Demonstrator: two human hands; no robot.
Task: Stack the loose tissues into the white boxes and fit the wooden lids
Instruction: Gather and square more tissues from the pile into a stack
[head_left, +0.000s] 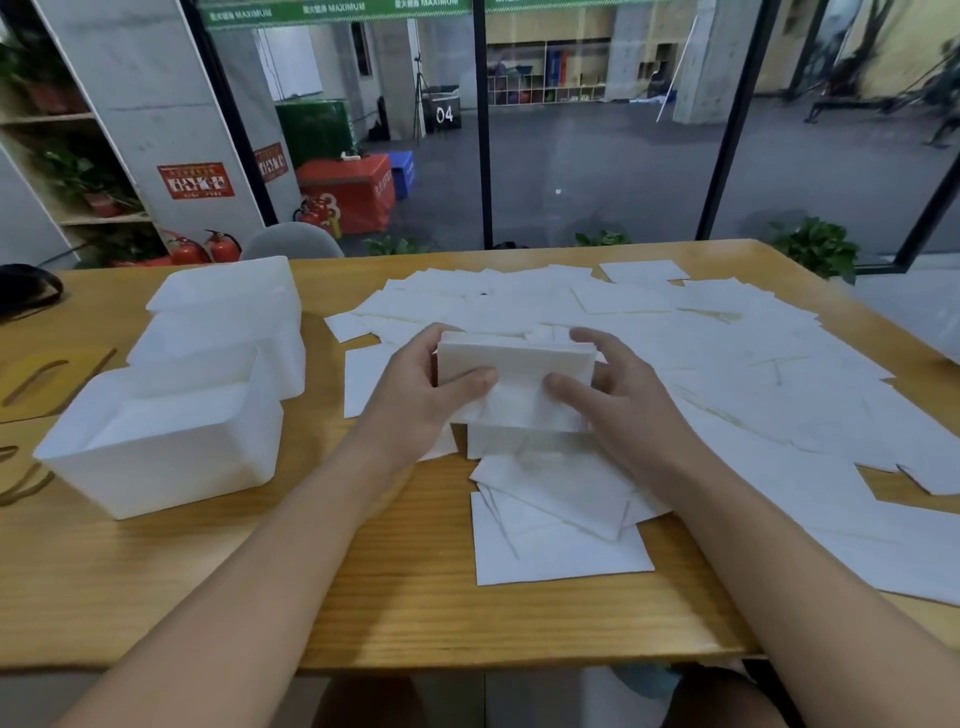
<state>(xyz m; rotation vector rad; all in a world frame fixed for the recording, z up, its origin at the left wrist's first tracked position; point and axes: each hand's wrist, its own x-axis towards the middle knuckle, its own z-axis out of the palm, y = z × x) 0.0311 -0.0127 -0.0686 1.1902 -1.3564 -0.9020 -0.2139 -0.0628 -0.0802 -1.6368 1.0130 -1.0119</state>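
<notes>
A thick stack of white tissues (517, 364) is held just above the table's middle. My left hand (415, 395) grips its left end, thumb across the front. My right hand (618, 395) grips the right end, fingers behind and thumb in front. Under the stack lies a second, lower pile of tissues (519, 441). Many loose tissues (701, 338) are spread over the table's right half and centre. An open white box (161, 447) stands at the near left, and more white boxes (234, 317) are piled behind it. Wooden lids (47, 382) with slots lie at the far left edge.
The wooden table (415, 613) shows bare wood along the front. A black object (26, 288) sits at the far left corner. A grey chair back (291, 241) stands behind the table, with glass panes and potted plants (815, 247) beyond.
</notes>
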